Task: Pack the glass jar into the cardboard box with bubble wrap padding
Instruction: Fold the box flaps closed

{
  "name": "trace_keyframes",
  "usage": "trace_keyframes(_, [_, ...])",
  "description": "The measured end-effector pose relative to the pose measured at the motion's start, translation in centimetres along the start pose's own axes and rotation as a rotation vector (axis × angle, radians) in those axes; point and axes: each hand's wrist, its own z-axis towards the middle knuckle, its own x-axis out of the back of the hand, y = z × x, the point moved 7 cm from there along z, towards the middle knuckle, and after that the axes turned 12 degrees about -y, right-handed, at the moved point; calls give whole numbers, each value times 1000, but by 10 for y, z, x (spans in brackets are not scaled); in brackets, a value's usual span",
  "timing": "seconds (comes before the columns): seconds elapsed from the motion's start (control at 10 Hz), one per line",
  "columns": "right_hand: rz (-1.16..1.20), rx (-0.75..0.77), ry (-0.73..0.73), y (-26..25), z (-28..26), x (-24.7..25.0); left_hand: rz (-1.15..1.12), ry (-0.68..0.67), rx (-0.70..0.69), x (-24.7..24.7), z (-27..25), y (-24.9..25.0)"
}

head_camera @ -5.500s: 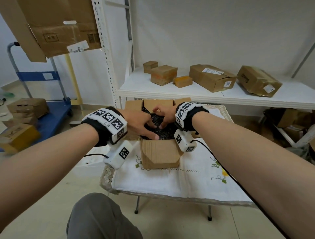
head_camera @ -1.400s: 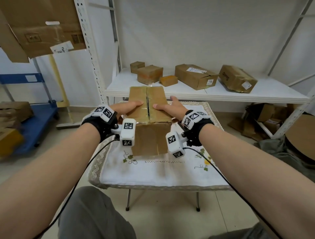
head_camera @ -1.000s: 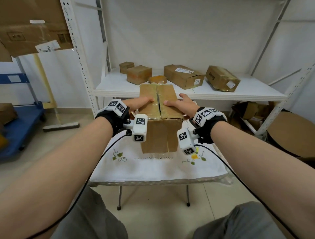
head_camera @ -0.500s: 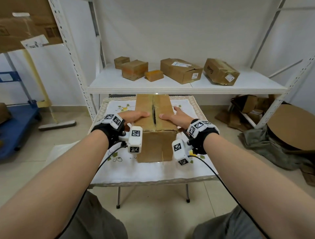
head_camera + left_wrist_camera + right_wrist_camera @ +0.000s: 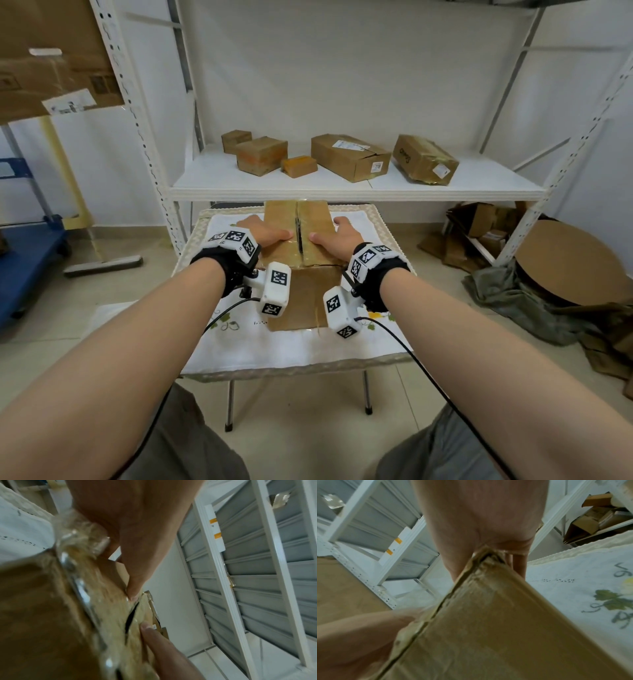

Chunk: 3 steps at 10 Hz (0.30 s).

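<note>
Both grips flat: left hand [image 5: 265, 234], right hand [image 5: 337, 237] press cardboard box [image 5: 301, 291] flaps.

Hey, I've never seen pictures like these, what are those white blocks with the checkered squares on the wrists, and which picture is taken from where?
There is no robot here: a person works with bare hands. The white blocks are small cameras strapped to each wrist, and the checkered squares are printed markers. The wide picture comes from a camera on the person's head, looking down along both arms. The other two come from the wrist cameras, looking along each hand at very close range, so they look tilted and blurry.

On a small table with a white embroidered cloth stands a cardboard box with its top flaps folded shut. The left hand and right hand lie flat on the flaps, one each side of the middle seam, pressing them down. Nothing is gripped. Whatever is inside is hidden.
</note>
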Motion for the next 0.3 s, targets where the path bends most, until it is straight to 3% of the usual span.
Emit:
trace_keyframes(0.1, [25,37,27,-9,-10,1,-32,43,-24,6,-9,4])
trace_keyframes(0.3, [213,202,184,-24,-29,28,-171,221,-245,32,-32,19])
